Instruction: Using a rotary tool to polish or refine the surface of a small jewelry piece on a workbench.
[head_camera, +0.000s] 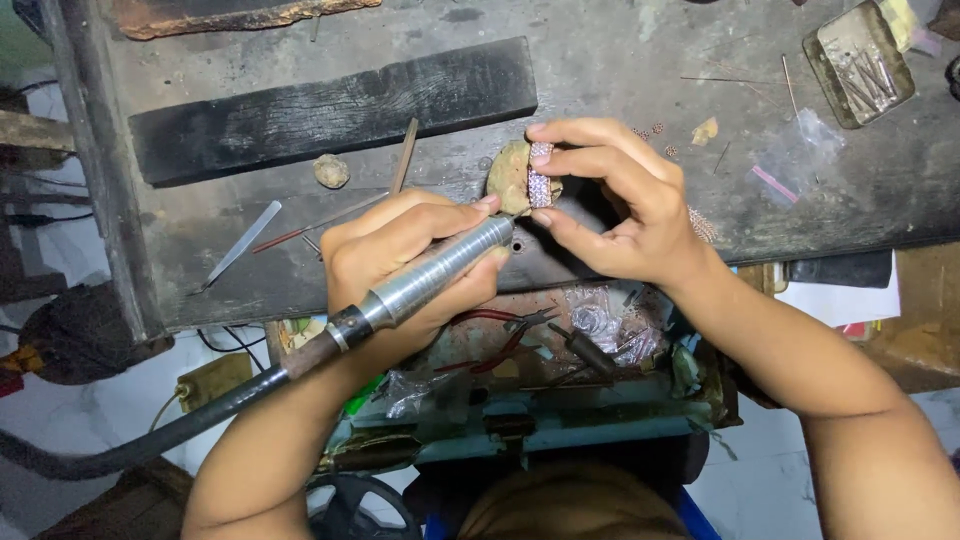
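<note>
A stone-set strip (541, 175) is pinched steady by the right hand (620, 205); a rotary handpiece (430, 272) is gripped pen-like by the left hand (400, 265) against the table (620, 60).

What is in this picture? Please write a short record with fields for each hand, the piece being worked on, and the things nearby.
left hand: holds a metal rotary handpiece, tip toward the piece
right hand: fingers pinch a small studded piece
support: piece backed by a tan lump
bench: worn, dark
nearby: black wooden block, metal tin of pins, red-handled pliers in a tray below
</note>
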